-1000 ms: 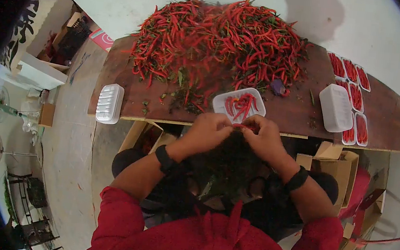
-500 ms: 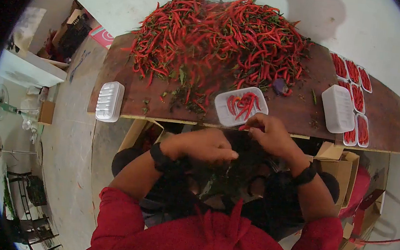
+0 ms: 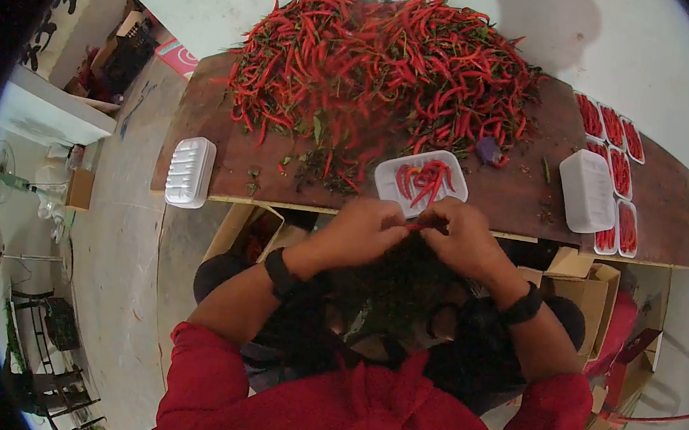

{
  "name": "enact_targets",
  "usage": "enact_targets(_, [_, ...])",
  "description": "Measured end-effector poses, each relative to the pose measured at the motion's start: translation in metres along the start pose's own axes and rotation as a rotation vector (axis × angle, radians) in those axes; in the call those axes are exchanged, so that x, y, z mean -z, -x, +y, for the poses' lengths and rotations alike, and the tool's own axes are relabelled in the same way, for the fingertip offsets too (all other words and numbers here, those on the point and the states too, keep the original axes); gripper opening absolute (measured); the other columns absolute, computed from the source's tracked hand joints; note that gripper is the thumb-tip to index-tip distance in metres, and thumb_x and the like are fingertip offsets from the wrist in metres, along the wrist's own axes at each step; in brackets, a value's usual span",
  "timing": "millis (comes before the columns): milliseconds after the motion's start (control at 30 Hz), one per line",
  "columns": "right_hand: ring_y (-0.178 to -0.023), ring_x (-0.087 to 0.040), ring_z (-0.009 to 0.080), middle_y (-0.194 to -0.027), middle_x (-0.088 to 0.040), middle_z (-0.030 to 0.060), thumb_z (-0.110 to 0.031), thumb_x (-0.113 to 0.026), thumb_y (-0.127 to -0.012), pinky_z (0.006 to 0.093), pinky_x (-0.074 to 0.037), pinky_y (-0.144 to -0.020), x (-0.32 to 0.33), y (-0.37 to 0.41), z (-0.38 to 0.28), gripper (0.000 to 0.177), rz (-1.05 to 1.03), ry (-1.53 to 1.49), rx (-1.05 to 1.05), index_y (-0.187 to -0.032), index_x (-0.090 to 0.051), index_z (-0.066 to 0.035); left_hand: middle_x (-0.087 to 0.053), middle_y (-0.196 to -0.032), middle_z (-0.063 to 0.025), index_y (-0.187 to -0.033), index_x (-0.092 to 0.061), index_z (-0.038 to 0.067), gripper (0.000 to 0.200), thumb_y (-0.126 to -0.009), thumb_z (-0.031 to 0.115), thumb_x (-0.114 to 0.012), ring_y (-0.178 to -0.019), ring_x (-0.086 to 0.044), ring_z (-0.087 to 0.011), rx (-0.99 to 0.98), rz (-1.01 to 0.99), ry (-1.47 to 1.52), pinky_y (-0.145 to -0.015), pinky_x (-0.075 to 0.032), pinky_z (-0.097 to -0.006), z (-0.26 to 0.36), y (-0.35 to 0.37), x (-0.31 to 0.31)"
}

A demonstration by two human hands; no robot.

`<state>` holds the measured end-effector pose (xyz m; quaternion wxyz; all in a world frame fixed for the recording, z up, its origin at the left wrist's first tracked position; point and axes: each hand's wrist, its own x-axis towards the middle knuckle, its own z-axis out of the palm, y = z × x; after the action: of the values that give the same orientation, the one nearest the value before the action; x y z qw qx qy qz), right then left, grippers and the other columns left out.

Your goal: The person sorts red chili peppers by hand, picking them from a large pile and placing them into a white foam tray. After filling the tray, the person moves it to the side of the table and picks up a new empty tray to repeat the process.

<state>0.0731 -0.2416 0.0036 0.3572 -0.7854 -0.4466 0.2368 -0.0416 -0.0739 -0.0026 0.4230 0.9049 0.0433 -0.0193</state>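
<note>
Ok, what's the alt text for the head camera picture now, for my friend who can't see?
A person's left hand and right hand bring their fingertips together around something small and red, just below a white tray of red chilies. Beyond it, a big chili pile covers much of a brown table.

Brown table beneath heaped red chillies, stacked white trays, chilli-holding tray

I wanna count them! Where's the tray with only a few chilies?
In the head view, the tray is right of centre on the table, just beyond the left hand and right hand.
</note>
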Motion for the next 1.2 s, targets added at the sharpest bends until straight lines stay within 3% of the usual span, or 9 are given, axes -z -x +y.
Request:
enact_targets(167, [-0.079, -0.060, 0.0311, -0.083, -0.061, 0.0137, -0.007, -0.063, -0.071, 0.0370, -0.048, -0.072, 0.023, -0.011, 0.000, 0.015, 0.127, 0.220, 0.104, -0.086, -0.066, -0.006, -0.063, -0.078, -0.0141, -0.086, -0.062, 0.001, 0.020, -0.082, 0.021, -0.060, -0.076, -0.062, -0.0239, 0.014, 0.029, 0.064, -0.068, -0.047, -0.0345, 0.003, -0.005, 0.002])
enact_targets(367, [-0.079, -0.060, 0.0311, -0.085, -0.062, 0.0142, -0.009, -0.061, -0.071, 0.0392, -0.048, -0.069, 0.053, -0.040, 0.021, 0.015, 0.257, 0.372, 0.120, -0.086, -0.066, -0.006, -0.063, -0.079, -0.0137, -0.086, -0.062, 0.001, 0.019, -0.082, 0.020, -0.060, -0.075, -0.063, -0.0230, 0.039, 0.003, 0.037, -0.068, -0.047, -0.0346, -0.001, -0.008, 0.004])
enact_targets(500, [-0.076, -0.062, 0.0305, -0.081, -0.063, 0.0140, -0.012, -0.062, -0.070, 0.0395, -0.048, -0.068, 0.050, -0.048, 0.025, 0.016, 0.278, 0.335, 0.064, -0.084, -0.065, -0.005, -0.063, -0.079, -0.0135, -0.085, -0.062, 0.001, 0.018, -0.082, 0.019, -0.060, -0.075, -0.063, -0.0230, 0.055, 0.015, 0.023, -0.068, -0.048, -0.0346, -0.005, -0.008, 0.005])
enact_targets(567, [-0.073, -0.063, 0.0307, -0.076, -0.064, 0.0125, -0.015, -0.063, -0.069, 0.0397, -0.049, -0.067, 0.044, -0.049, 0.024, 0.019, 0.176, 0.403, -0.112, -0.085, -0.065, -0.005, -0.063, -0.079, -0.0137, -0.085, -0.062, 0.001, 0.018, -0.082, 0.019, -0.059, -0.076, -0.063, -0.0237, 0.052, 0.017, 0.040, -0.069, -0.048, -0.0347, -0.007, -0.009, 0.006])
enact_targets(667, [-0.071, -0.063, 0.0316, -0.072, -0.064, 0.0120, -0.017, -0.063, -0.067, 0.0404, -0.049, -0.066, 0.037, -0.049, 0.029, 0.025, 0.169, 0.427, -0.189, -0.090, -0.063, -0.006, -0.064, -0.079, -0.0140, -0.086, -0.062, 0.002, 0.018, -0.082, 0.019, -0.059, -0.076, -0.063, -0.0253, 0.023, 0.021, 0.046, -0.069, -0.048, -0.0351, -0.010, -0.010, 0.005])
enact_targets(867, [-0.069, -0.062, 0.0318, -0.071, -0.063, 0.0140, -0.014, -0.060, -0.067, 0.0408, -0.048, -0.064, 0.027, -0.046, 0.032, 0.033, 0.216, 0.342, -0.262, -0.098, -0.059, -0.002, -0.064, -0.080, -0.0133, -0.086, -0.062, 0.005, 0.018, -0.081, 0.021, -0.059, -0.076, -0.064, -0.0277, -0.021, 0.001, -0.006, -0.068, -0.049, -0.0366, -0.007, -0.015, 0.002])
enact_targets(1200, [-0.067, -0.062, 0.0272, -0.072, -0.061, 0.0154, -0.015, -0.062, -0.069, 0.0361, -0.048, -0.063, 0.024, -0.045, 0.039, 0.032, 0.207, 0.254, -0.240, -0.098, -0.060, 0.000, -0.064, -0.077, -0.0138, -0.083, -0.062, 0.005, 0.016, -0.081, 0.021, -0.060, -0.073, -0.063, -0.0298, -0.077, 0.063, 0.020, -0.065, -0.048, -0.0374, -0.011, -0.020, -0.005])
